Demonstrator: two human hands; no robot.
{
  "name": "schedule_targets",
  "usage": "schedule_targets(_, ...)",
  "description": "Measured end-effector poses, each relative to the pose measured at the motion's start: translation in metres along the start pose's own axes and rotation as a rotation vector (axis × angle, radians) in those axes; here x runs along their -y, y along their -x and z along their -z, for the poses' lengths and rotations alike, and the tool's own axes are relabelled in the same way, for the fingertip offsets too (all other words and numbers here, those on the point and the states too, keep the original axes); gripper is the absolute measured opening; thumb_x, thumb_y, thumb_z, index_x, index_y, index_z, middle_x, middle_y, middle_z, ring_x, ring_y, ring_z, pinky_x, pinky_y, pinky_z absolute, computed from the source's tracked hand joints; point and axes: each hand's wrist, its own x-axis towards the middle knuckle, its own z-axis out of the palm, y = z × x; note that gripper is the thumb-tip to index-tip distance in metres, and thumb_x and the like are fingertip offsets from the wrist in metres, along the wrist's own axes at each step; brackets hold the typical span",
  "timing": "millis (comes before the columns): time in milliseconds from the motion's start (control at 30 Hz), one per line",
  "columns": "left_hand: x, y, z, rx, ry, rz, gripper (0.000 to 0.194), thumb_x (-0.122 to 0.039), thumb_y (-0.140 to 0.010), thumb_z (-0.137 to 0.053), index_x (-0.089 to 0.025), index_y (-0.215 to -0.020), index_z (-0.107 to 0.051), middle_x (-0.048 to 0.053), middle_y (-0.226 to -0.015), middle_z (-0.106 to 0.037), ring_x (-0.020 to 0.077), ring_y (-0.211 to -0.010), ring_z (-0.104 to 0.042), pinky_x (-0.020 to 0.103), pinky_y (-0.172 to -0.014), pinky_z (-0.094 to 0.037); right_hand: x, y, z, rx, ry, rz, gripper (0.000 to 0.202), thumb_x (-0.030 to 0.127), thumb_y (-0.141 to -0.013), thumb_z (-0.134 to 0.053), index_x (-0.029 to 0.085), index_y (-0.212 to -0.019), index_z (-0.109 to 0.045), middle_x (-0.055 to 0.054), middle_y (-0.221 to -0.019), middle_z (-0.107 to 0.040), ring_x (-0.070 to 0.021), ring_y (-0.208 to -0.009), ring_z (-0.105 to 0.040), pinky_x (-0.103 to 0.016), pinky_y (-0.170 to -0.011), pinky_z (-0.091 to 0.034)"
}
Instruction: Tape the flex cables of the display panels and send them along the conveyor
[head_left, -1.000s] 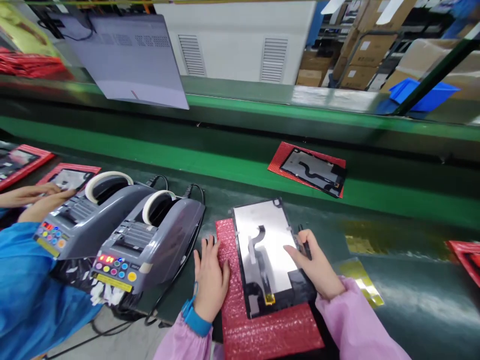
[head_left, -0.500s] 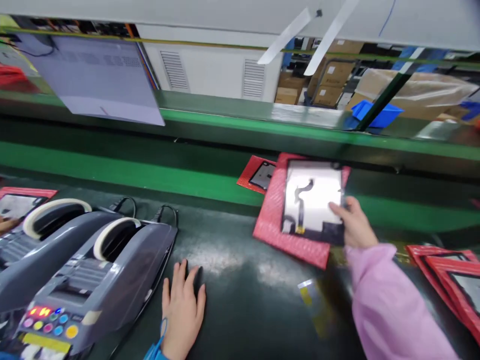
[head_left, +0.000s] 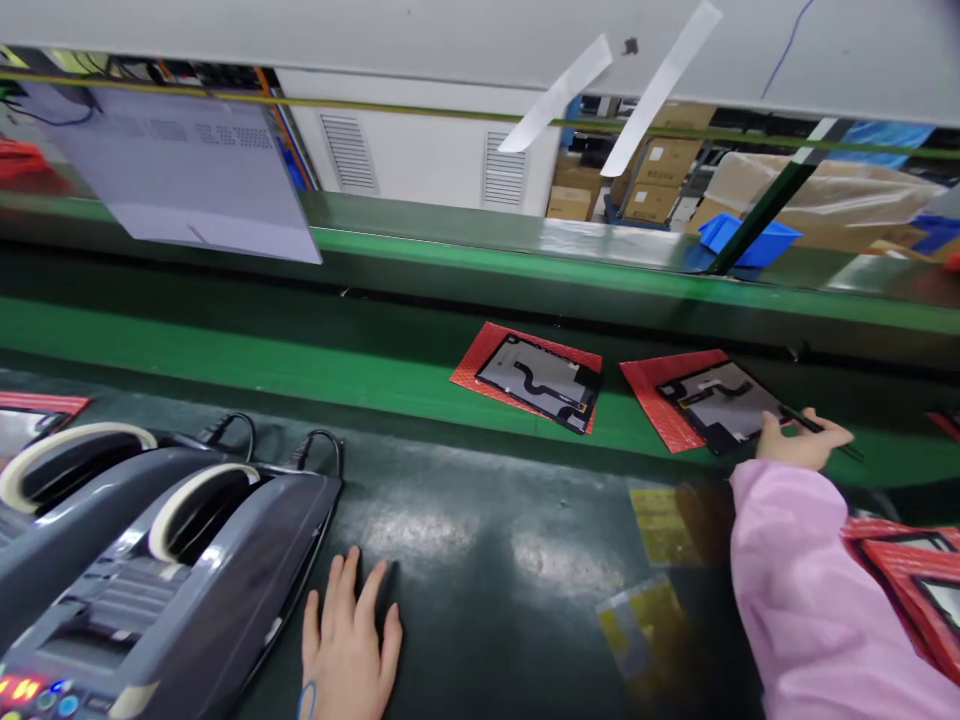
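My left hand (head_left: 349,640) lies palm down on the dark table (head_left: 465,620), fingers spread, with a blue band at the wrist. At the right, my right hand (head_left: 802,442), in a pink sleeve, is closed around a thin black tool like tweezers (head_left: 801,418). Its fingertips touch the right edge of a grey panel with a black border (head_left: 724,400). That panel lies partly on a red bubble sheet (head_left: 658,405) on the green belt. To its left, a similar panel (head_left: 536,375) rests on another red sheet (head_left: 474,365).
Two grey tape machines (head_left: 247,550) stand at the left, with cables behind them. Yellow-marked clear films (head_left: 664,525) lie on the table at centre right. Red-wrapped panels (head_left: 900,570) are stacked at the right edge. A blue bin (head_left: 757,243) sits beyond the belt.
The panel and red sheet in my right hand have moved right and down onto the belt. The left panel, partly covered before, now shows whole. The view has shifted slightly.
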Motion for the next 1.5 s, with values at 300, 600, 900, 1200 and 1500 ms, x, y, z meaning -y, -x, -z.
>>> schedule_targets(300, 0.001, 0.002, 0.0, 0.0, 0.019, 0.022, 0.048, -0.025, -0.097, -0.044, -0.025, -0.144, -0.047, 0.019, -0.148, -0.054, 0.0357, -0.146, -0.043, 0.059, -0.115, -0.033, 0.094, 0.068, -0.119, 0.658, 0.06, 0.633, 0.028, 0.016, -0.074, -0.072, 0.027, -0.095, -0.057, -0.005, -0.098, -0.078, -0.0268, -0.105, -0.074, -0.039, -0.094, -0.051)
schedule_targets(600, 0.002, -0.001, -0.003, -0.027, 0.053, 0.044, 0.053, -0.025, -0.097, -0.045, -0.026, -0.149, -0.042, 0.019, -0.147, -0.055, 0.0359, -0.144, -0.045, 0.06, -0.115, -0.033, 0.113, 0.051, -0.134, 0.931, 0.246, 0.915, 0.036, 0.005, -0.072, -0.072, 0.025, -0.1, -0.064, -0.005, -0.113, -0.076, -0.0247, -0.106, -0.074, -0.032, -0.086, -0.056)
schedule_targets(900, 0.006, -0.002, -0.01, -0.042, 0.148, 0.082, 0.041, -0.026, -0.098, -0.046, -0.023, -0.138, -0.054, 0.02, -0.143, -0.057, 0.0418, -0.146, -0.042, 0.069, -0.115, -0.032, 0.133, 0.051, -0.148, 0.915, 0.2, 1.195, 0.031, 0.002, -0.086, -0.059, 0.027, -0.095, -0.073, -0.004, -0.119, -0.078, -0.0209, -0.112, -0.073, -0.035, -0.091, -0.058)
schedule_targets(1200, -0.056, -0.063, -0.021, 0.309, 1.669, 0.517, 0.066, -0.066, -0.096, -0.051, -0.025, -0.147, -0.045, 0.018, -0.151, -0.055, 0.0333, -0.136, -0.057, 0.055, -0.113, -0.046, 0.172, 0.138, -0.093, 0.693, -0.032, 1.343, 0.021, 0.014, -0.1, -0.054, 0.025, -0.095, -0.071, -0.008, -0.111, -0.079, -0.0197, -0.097, -0.073, -0.031, -0.075, -0.053)
schedule_targets(1500, -0.099, -0.084, -0.011, 0.421, 1.824, 0.987, 0.073, -0.033, -0.066, -0.09, -0.024, -0.133, -0.063, 0.008, -0.121, -0.076, 0.0337, -0.117, -0.07, 0.044, -0.101, -0.057, 0.095, 0.243, -0.007, 0.64, -0.15, 0.682, 0.022, 0.037, -0.096, -0.066, 0.026, -0.089, -0.048, -0.004, -0.09, -0.073, -0.0224, -0.075, -0.068, -0.034, -0.067, -0.049)
